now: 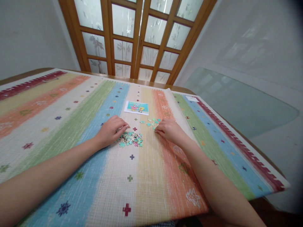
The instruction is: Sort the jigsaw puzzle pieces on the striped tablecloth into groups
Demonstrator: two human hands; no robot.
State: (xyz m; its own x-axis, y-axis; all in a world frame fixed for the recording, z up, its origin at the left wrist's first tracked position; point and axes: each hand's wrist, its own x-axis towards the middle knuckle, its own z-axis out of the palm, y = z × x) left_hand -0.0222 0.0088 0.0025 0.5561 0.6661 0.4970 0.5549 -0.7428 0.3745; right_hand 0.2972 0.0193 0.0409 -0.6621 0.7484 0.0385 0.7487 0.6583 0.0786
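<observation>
A pile of small jigsaw puzzle pieces [131,139], mostly turquoise with bits of pink, yellow and black, lies on the striped tablecloth [151,176]. My left hand [113,130] is at the pile's upper left, thumb and fingers pinched together; what they hold, if anything, is too small to make out. Farther right, my right hand [169,130] pinches a turquoise puzzle piece [154,128] close to the cloth. Just beyond its fingertips lies a loose group of turquoise pieces [151,121]. Behind both groups rests a picture card [136,108] with a pink and a yellow cartoon figure.
Wood-framed glass doors [127,37] stand past the table's far edge. A small white paper [192,99] lies at the far right of the cloth. White walls [260,37] rise on both sides, and a pale green glass-like panel [239,101] is beyond the right edge.
</observation>
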